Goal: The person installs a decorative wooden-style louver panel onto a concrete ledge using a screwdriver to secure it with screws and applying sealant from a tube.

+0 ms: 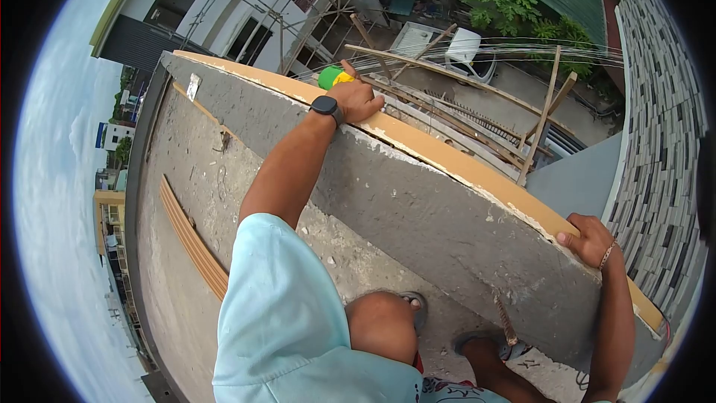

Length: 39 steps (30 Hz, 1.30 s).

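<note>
A long tan trim board (pixel 455 160) runs along the outer edge of a grey cement ledge (pixel 418 186), with rough white filler along its joint. My left hand (pixel 356 100), with a black watch at the wrist, is closed on the board's top edge. A green-and-yellow object (pixel 332 77) shows past its knuckles and appears held in it; its kind is partly hidden. Farther right, my right hand (pixel 589 240) grips the same trim board, thumb on the near side and fingers over the far side. A bracelet circles that wrist.
Beyond the ledge is a drop to a yard with wooden beams (pixel 447 75), wires and a white vehicle (pixel 464 46). Bamboo scaffolding (pixel 283 15) stands opposite. A rebar stub (pixel 505 317) rises near my feet. Brown strips (pixel 190 235) lie on the rough concrete floor (pixel 171 291).
</note>
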Available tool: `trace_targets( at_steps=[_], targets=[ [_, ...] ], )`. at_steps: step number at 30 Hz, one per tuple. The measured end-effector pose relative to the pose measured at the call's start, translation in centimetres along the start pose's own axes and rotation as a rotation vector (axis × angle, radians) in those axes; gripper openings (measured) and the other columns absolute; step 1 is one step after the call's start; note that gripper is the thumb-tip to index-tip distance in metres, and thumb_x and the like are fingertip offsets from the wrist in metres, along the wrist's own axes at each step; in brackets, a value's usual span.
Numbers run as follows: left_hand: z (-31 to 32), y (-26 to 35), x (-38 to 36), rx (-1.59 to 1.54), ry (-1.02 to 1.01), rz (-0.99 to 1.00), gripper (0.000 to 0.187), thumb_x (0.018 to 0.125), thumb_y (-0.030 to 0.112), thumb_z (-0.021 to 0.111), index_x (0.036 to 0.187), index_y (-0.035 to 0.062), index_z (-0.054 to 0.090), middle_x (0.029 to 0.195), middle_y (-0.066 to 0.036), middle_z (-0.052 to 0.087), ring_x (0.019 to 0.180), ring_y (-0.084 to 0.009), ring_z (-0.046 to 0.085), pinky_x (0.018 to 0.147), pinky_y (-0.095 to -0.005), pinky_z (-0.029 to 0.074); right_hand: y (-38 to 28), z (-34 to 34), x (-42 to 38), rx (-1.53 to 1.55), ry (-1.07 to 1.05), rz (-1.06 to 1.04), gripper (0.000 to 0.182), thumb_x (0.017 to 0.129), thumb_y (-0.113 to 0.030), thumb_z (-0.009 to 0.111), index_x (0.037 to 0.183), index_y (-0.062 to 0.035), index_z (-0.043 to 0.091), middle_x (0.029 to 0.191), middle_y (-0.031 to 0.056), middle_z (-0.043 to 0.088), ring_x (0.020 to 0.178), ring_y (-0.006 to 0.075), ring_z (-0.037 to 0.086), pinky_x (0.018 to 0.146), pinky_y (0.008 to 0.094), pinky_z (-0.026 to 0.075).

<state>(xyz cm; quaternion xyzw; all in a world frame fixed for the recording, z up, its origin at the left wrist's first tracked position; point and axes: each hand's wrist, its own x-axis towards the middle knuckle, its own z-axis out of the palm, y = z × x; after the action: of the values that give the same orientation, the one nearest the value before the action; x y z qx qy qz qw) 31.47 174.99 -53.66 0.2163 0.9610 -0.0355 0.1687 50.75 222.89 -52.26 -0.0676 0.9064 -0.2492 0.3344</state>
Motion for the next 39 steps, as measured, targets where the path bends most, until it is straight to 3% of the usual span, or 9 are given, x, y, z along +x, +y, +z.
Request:
trace_targets(
  at_steps=[6,12,14,16,20,24,30,32,39],
  targets=[
    [-0.3,0.9,-1.1,-0.054,0.023,-0.03,0.055,0.087,0.045,0.033,0.073,0.0017,0.065,0.073,-0.021,0.063,0.072,-0.0383,0.06,0.068,-0.0474,0.046,0.5,0.3,0.4,-0.017,0.016,-0.021,0.058,0.076,-0.053,0.062,0.088,0.0039,0.061,0.086,0.0235,0.061,0.084,0.0375,0.058,0.074,0.0433,0.045],
    [0.6,0.8,-0.7,-0.078,0.047,-0.064,0.052,0.083,0.043,0.04,0.074,-0.0001,0.067,0.08,-0.023,0.065,0.078,-0.038,0.063,0.073,-0.0452,0.05,-0.8,-0.4,0.9,-0.024,-0.106,0.033,0.063,0.077,-0.058,0.059,0.092,0.0031,0.063,0.089,0.0233,0.062,0.088,0.0372,0.059,0.078,0.0427,0.046],
    [0.8,0.8,-0.3,-0.085,0.045,-0.079,0.052,0.083,0.043,0.041,0.074,-0.0004,0.068,0.081,-0.023,0.065,0.078,-0.038,0.063,0.073,-0.045,0.05,-3.1,-1.2,2.5,-0.124,-0.317,0.183,0.073,0.078,-0.068,0.051,0.095,0.0024,0.064,0.093,0.024,0.063,0.094,0.0366,0.059,0.08,0.043,0.046],
    [1.0,0.6,-0.3,-0.069,0.027,-0.117,0.048,0.08,0.043,0.041,0.071,0.0048,0.068,0.071,-0.019,0.064,0.071,-0.0369,0.062,0.067,-0.0456,0.048,-5.0,-1.6,3.4,-0.173,-0.358,0.212,0.08,0.078,-0.072,0.046,0.099,0.0038,0.063,0.098,0.025,0.062,0.098,0.0363,0.059,0.083,0.0428,0.045],
    [1.1,0.7,-0.3,-0.1,0.047,-0.126,0.049,0.079,0.043,0.041,0.067,0.004,0.068,0.07,-0.021,0.063,0.07,-0.0382,0.062,0.067,-0.0463,0.048,-7.7,-2.1,5.4,-0.18,-0.449,0.282,0.097,0.077,-0.079,0.036,0.112,0.0092,0.058,0.109,0.0274,0.06,0.106,0.0359,0.057,0.091,0.0413,0.044],
    [0.7,1.0,-0.2,-0.095,0.013,-0.138,0.051,0.081,0.043,0.038,0.07,0.0025,0.068,0.075,-0.023,0.064,0.073,-0.04,0.062,0.07,-0.0463,0.049,-11.8,0.1,7.3,-0.022,-0.235,0.285,0.095,0.08,-0.076,0.034,0.11,0.0111,0.058,0.114,0.0291,0.057,0.111,0.0371,0.055,0.094,0.0405,0.042],
    [1.1,0.9,-0.1,-0.089,-0.06,-0.172,0.058,0.082,0.049,0.037,0.085,-0.0003,0.069,0.087,-0.025,0.065,0.084,-0.0389,0.063,0.078,-0.0459,0.049,-19.5,2.5,10.7,0.033,-0.055,0.453,0.077,0.085,-0.065,0.032,0.115,0.0001,0.061,0.119,0.0182,0.059,0.112,0.032,0.055,0.096,0.0485,0.037],
    [1.9,0.6,-0.1,-0.071,0.03,-0.13,0.058,0.084,0.046,0.033,0.076,0.0011,0.069,0.08,-0.026,0.064,0.078,-0.0423,0.062,0.073,-0.0477,0.049,-19.6,2.8,11.0,0.021,-0.048,0.451,0.075,0.085,-0.064,0.032,0.116,-0.0008,0.06,0.12,0.0178,0.059,0.113,0.0314,0.055,0.096,0.0502,0.035],
    [1.7,1.5,-0.4,-0.042,-0.035,-0.216,0.059,0.086,0.047,0.031,0.085,0.0017,0.069,0.09,-0.022,0.066,0.09,-0.0386,0.062,0.085,-0.0468,0.043,-20.5,1.7,10.3,0.005,-0.052,0.452,0.069,0.086,-0.059,0.036,0.118,-0.003,0.059,0.119,0.0183,0.059,0.114,0.0326,0.054,0.097,0.0491,0.035]
  ],
)
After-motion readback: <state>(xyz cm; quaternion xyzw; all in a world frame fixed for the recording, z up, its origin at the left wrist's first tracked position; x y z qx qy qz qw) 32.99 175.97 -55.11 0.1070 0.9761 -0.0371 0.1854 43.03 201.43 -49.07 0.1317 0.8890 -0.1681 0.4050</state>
